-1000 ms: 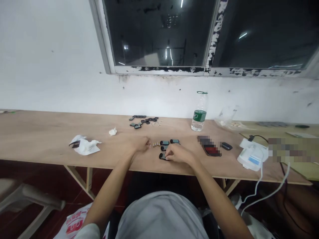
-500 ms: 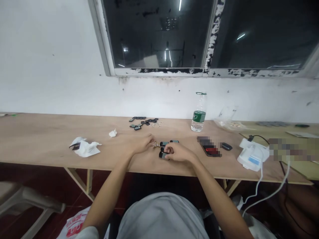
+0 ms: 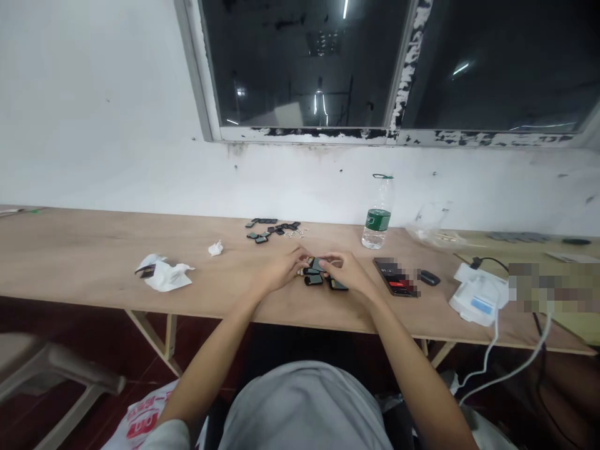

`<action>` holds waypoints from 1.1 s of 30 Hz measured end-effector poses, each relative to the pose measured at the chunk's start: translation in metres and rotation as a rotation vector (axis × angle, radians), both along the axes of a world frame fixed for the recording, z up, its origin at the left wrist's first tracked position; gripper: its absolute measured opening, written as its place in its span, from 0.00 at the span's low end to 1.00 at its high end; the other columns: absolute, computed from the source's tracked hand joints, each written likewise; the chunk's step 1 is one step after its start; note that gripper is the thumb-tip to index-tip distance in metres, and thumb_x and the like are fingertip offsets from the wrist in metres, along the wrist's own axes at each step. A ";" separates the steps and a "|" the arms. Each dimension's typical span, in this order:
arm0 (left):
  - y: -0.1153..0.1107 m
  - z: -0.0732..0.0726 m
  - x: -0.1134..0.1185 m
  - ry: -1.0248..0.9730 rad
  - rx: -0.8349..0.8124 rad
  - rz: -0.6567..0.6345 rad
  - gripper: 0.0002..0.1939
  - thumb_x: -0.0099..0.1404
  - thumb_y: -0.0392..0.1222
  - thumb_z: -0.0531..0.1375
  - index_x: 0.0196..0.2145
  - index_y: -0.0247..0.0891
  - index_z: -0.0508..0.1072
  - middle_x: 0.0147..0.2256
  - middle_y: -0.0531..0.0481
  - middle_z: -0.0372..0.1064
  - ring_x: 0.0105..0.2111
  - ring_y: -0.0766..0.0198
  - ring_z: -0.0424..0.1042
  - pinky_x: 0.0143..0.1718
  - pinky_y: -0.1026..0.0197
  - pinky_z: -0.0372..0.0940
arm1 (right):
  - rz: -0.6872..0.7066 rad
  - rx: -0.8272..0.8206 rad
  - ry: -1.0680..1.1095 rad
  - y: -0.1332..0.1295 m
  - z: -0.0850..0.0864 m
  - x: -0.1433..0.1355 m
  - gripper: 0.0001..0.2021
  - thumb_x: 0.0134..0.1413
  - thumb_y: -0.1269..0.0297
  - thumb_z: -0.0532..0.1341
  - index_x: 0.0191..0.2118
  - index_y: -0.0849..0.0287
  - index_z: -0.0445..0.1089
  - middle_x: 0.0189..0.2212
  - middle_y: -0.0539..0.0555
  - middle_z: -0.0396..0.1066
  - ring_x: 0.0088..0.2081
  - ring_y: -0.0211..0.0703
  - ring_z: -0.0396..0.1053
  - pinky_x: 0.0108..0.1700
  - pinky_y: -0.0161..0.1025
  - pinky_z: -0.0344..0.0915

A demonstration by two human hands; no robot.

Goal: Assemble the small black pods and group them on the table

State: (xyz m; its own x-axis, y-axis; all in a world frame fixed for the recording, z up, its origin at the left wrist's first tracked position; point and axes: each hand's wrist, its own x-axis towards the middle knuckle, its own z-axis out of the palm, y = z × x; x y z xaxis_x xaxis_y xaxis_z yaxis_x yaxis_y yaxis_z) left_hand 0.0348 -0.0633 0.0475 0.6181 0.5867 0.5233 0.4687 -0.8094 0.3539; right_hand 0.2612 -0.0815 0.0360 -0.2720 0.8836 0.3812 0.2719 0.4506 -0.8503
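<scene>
My right hand (image 3: 344, 270) is closed on a small dark flat piece with a grey-green face (image 3: 317, 264), lifted a little over the table. The fingertips of my left hand (image 3: 287, 267) are pinched together at the left end of that piece; whatever lies between them is too small to make out. Just below my fingers, another dark piece (image 3: 314, 280) lies on the wooden table (image 3: 94, 262), and one more (image 3: 338, 285) sits under my right hand. Farther back is a loose group of similar dark pieces (image 3: 261, 238), with small whitish bits (image 3: 295, 234) beside it.
A water bottle (image 3: 376, 222) stands near the wall. To the right are a phone (image 3: 396, 277), a black oval object (image 3: 428, 277) and a white device with cables (image 3: 478, 297). Crumpled tissues (image 3: 166, 275) lie at the left, a smaller one (image 3: 215, 249) nearer the middle.
My right hand has picked up one dark piece and brought it to my left fingertips. My left hand has moved slightly right. The camera view has shifted a little.
</scene>
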 end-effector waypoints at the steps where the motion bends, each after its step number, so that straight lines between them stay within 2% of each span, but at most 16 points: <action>1: 0.000 -0.001 0.002 -0.008 0.019 0.015 0.11 0.74 0.42 0.52 0.48 0.39 0.70 0.44 0.45 0.69 0.42 0.58 0.72 0.44 0.57 0.68 | 0.006 -0.001 0.006 0.000 0.000 0.000 0.17 0.59 0.54 0.63 0.46 0.62 0.78 0.39 0.59 0.80 0.31 0.44 0.75 0.33 0.38 0.70; 5: 0.000 -0.003 0.006 -0.051 0.054 0.059 0.12 0.73 0.42 0.55 0.50 0.39 0.73 0.43 0.46 0.72 0.41 0.58 0.73 0.43 0.58 0.69 | -0.005 0.015 0.053 0.003 -0.002 -0.002 0.19 0.58 0.52 0.63 0.46 0.62 0.78 0.38 0.59 0.80 0.31 0.44 0.75 0.34 0.39 0.71; 10: -0.001 -0.002 0.007 -0.113 0.008 0.129 0.09 0.69 0.42 0.61 0.42 0.38 0.79 0.42 0.45 0.76 0.40 0.57 0.76 0.46 0.56 0.70 | -0.026 0.023 0.058 0.004 -0.003 -0.002 0.19 0.58 0.52 0.63 0.45 0.63 0.78 0.37 0.60 0.80 0.33 0.47 0.76 0.36 0.41 0.73; 12: 0.001 -0.002 0.009 -0.185 -0.073 0.143 0.07 0.66 0.42 0.64 0.39 0.38 0.81 0.44 0.44 0.77 0.43 0.55 0.76 0.48 0.54 0.71 | -0.030 0.020 0.035 0.004 -0.003 -0.002 0.19 0.58 0.52 0.63 0.45 0.63 0.79 0.38 0.59 0.80 0.33 0.47 0.77 0.35 0.40 0.72; 15: 0.005 -0.006 0.011 -0.325 -0.282 0.141 0.08 0.60 0.41 0.68 0.38 0.37 0.81 0.48 0.43 0.78 0.47 0.51 0.76 0.50 0.52 0.72 | -0.041 0.026 0.009 0.004 -0.004 -0.002 0.18 0.58 0.53 0.63 0.47 0.62 0.78 0.38 0.59 0.81 0.35 0.48 0.77 0.36 0.40 0.72; 18: 0.009 -0.010 0.013 -0.445 -0.487 0.133 0.12 0.55 0.39 0.70 0.38 0.36 0.79 0.42 0.43 0.80 0.44 0.51 0.78 0.48 0.51 0.74 | -0.052 0.021 -0.014 0.005 -0.005 -0.003 0.18 0.58 0.55 0.63 0.47 0.62 0.78 0.35 0.59 0.81 0.34 0.48 0.77 0.36 0.40 0.72; 23: 0.010 -0.013 0.012 -0.533 -0.646 0.086 0.17 0.46 0.35 0.72 0.33 0.36 0.72 0.31 0.49 0.77 0.33 0.57 0.78 0.38 0.55 0.74 | -0.026 0.021 -0.046 0.002 -0.004 -0.005 0.17 0.57 0.56 0.64 0.45 0.63 0.79 0.35 0.58 0.80 0.33 0.47 0.76 0.35 0.39 0.70; 27: 0.009 -0.013 0.011 -0.418 -0.637 0.026 0.20 0.45 0.37 0.73 0.35 0.36 0.72 0.31 0.51 0.75 0.32 0.60 0.76 0.38 0.57 0.72 | 0.022 -0.006 -0.109 0.002 -0.003 -0.002 0.15 0.57 0.58 0.64 0.45 0.62 0.79 0.34 0.57 0.80 0.31 0.44 0.74 0.34 0.38 0.69; 30: 0.009 -0.010 0.008 -0.326 -0.572 0.015 0.19 0.51 0.42 0.72 0.39 0.36 0.74 0.37 0.48 0.76 0.37 0.58 0.76 0.42 0.56 0.72 | -0.026 -0.007 -0.154 0.007 -0.004 0.006 0.13 0.56 0.60 0.64 0.43 0.62 0.77 0.32 0.56 0.79 0.31 0.44 0.74 0.35 0.38 0.69; 33: 0.014 -0.008 0.000 -0.317 -0.458 0.068 0.17 0.58 0.48 0.68 0.42 0.36 0.75 0.39 0.46 0.76 0.41 0.57 0.76 0.45 0.55 0.71 | -0.082 0.017 -0.195 0.012 -0.008 0.016 0.09 0.53 0.61 0.65 0.38 0.61 0.75 0.32 0.55 0.78 0.34 0.45 0.74 0.36 0.36 0.68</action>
